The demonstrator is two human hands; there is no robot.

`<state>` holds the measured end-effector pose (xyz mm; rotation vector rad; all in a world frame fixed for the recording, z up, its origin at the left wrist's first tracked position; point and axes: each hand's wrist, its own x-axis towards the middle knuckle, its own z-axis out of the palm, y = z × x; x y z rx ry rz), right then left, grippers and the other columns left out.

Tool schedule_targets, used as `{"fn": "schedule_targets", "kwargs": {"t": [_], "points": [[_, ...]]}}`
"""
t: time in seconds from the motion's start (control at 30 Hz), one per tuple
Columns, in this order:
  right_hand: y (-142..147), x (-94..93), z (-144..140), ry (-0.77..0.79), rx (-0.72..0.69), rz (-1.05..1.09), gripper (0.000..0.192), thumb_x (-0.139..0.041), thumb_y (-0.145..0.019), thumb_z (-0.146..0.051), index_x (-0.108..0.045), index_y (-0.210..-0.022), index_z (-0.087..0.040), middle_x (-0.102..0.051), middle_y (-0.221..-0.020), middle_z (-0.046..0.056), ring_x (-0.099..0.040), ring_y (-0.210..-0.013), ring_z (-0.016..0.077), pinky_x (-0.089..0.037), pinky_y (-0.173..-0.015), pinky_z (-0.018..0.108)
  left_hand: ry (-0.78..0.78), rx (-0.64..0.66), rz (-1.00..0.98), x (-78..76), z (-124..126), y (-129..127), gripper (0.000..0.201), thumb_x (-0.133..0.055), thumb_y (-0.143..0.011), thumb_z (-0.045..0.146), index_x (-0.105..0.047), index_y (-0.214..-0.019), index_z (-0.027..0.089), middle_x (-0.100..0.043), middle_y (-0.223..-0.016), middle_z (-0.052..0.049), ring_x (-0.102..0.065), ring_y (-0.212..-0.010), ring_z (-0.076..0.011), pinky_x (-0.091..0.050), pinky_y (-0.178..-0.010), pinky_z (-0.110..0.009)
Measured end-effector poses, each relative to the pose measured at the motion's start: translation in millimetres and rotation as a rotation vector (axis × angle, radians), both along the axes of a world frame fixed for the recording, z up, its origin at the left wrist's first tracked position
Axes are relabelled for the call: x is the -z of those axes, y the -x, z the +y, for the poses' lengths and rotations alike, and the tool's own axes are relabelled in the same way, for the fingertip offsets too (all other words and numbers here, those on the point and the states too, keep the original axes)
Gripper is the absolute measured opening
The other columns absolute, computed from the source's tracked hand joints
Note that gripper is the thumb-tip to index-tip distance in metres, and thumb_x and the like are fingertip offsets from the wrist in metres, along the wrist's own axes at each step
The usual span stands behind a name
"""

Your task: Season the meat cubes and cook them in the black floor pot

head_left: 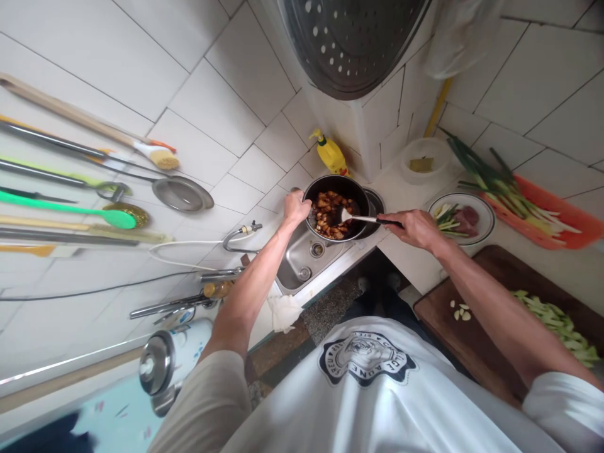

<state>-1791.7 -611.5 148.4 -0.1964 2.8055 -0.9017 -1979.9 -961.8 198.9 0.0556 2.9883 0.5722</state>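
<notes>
My left hand (296, 207) is closed at the left side of a dark-lined pot (361, 200), where a handle partly shows; the fingers cover most of it. The pot is tilted over the sink, its mouth facing me. Glossy brown chunks of food (330, 220) lie inside. My right hand (415, 228) grips the black handle of a metal spatula (362, 218), whose head is in among the food. Behind the pot stands a yellow pump bottle (331, 156).
A steel sink (289, 267) lies below the pot. To the right are a plate (491, 217) of meat and scallion, an orange basket (585, 229) and a cutting board (434, 308) with garlic and chopped greens. Utensils hang on the left wall; a perforated steel lid (372, 56) is overhead.
</notes>
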Motion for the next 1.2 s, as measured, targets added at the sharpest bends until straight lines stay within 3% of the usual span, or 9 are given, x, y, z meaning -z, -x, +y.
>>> {"fn": "schedule_targets", "kwargs": {"t": [0.17, 0.27, 0.43, 0.63, 0.73, 0.83, 1.0, 1.1, 1.2], "points": [[-5.6, -17.3, 19.4, 0.048, 0.053, -0.036, 0.048, -0.060, -0.111, -0.043, -0.077, -0.155, -0.035, -0.090, -0.116, 0.004, -0.083, -0.093, 0.0261, -0.057, -0.082, 0.034, 0.019, 0.004, 0.010, -0.7, -1.3, -0.3, 0.028, -0.064, -0.081, 0.014, -0.043, -0.067, 0.025, -0.041, -0.065, 0.002, -0.040, -0.065, -0.0167, -0.029, -0.066, -0.032], [8.3, -22.5, 5.7, 0.085, 0.070, -0.008, 0.049, -0.058, -0.111, -0.045, -0.076, -0.156, -0.034, -0.089, -0.125, 0.005, -0.083, -0.094, 0.0270, -0.059, -0.085, 0.036, 0.031, 0.009, 0.008, -1.8, -0.9, -0.8, 0.023, -0.064, -0.079, 0.015, -0.047, -0.067, 0.025, -0.042, -0.065, 0.001, -0.041, -0.067, -0.0179, -0.031, -0.067, -0.033], [37.9, -4.7, -33.4, 0.137, 0.065, -0.014, 0.050, -0.057, -0.112, -0.041, -0.073, -0.160, -0.035, -0.086, -0.135, 0.005, -0.083, -0.111, 0.0277, -0.061, -0.095, 0.036, 0.044, 0.019, 0.015, -2.9, 0.8, -1.6, 0.021, -0.064, -0.079, 0.015, -0.049, -0.068, 0.024, -0.044, -0.066, 0.001, -0.043, -0.067, -0.0179, -0.033, -0.068, -0.032], [16.4, 6.4, -11.2, 0.136, 0.080, -0.080, 0.050, -0.059, -0.112, -0.044, -0.076, -0.157, -0.031, -0.090, -0.107, 0.005, -0.083, -0.092, 0.0246, -0.058, -0.084, 0.032, 0.045, 0.012, 0.023, -3.0, 0.0, 1.7, 0.020, -0.063, -0.080, 0.017, -0.049, -0.068, 0.024, -0.045, -0.066, 0.001, -0.044, -0.068, -0.0181, -0.032, -0.067, -0.032], [14.3, -5.5, -10.4, 0.144, 0.074, -0.038, 0.050, -0.058, -0.112, -0.045, -0.075, -0.158, -0.033, -0.090, -0.114, 0.004, -0.082, -0.093, 0.0243, -0.057, -0.084, 0.032, 0.063, 0.033, 0.029, -3.1, 1.8, 3.0, 0.022, -0.063, -0.080, 0.017, -0.047, -0.067, 0.025, -0.045, -0.066, 0.001, -0.043, -0.068, -0.0181, -0.029, -0.067, -0.033], [28.2, -12.8, -30.1, 0.156, 0.001, 0.002, 0.050, -0.059, -0.113, -0.044, -0.072, -0.160, -0.035, -0.088, -0.127, 0.004, -0.083, -0.099, 0.0248, -0.057, -0.088, 0.033, 0.089, 0.050, 0.037, -4.0, 4.8, 3.6, 0.024, -0.064, -0.082, 0.017, -0.047, -0.067, 0.025, -0.044, -0.065, 0.001, -0.042, -0.068, -0.0187, -0.028, -0.068, -0.033], [36.5, 8.9, -44.1, 0.114, -0.143, -0.002, 0.048, -0.060, -0.114, -0.040, -0.072, -0.160, -0.037, -0.086, -0.136, 0.004, -0.083, -0.115, 0.0271, -0.058, -0.094, 0.034, 0.071, 0.072, 0.051, -7.8, 7.0, 5.4, 0.026, -0.065, -0.083, 0.016, -0.046, -0.067, 0.024, -0.044, -0.064, 0.001, -0.041, -0.066, -0.0173, -0.028, -0.066, -0.033], [22.4, 21.9, -26.1, 0.083, -0.109, 0.033, 0.046, -0.060, -0.114, -0.041, -0.073, -0.158, -0.039, -0.083, -0.142, 0.003, -0.083, -0.119, 0.0271, -0.060, -0.094, 0.034, 0.056, 0.056, 0.041, -8.2, 6.0, 7.3, 0.025, -0.065, -0.083, 0.017, -0.047, -0.068, 0.024, -0.046, -0.065, 0.001, -0.042, -0.066, -0.0169, -0.029, -0.065, -0.032], [15.1, 18.6, -13.8, 0.077, -0.058, 0.063, 0.046, -0.060, -0.114, -0.042, -0.075, -0.157, -0.036, -0.083, -0.143, 0.004, -0.083, -0.119, 0.0294, -0.062, -0.093, 0.037, 0.065, 0.043, 0.043, -6.6, 7.8, 8.8, 0.021, -0.065, -0.083, 0.017, -0.051, -0.069, 0.023, -0.047, -0.065, 0.002, -0.043, -0.066, -0.0167, -0.031, -0.065, -0.031]]}}
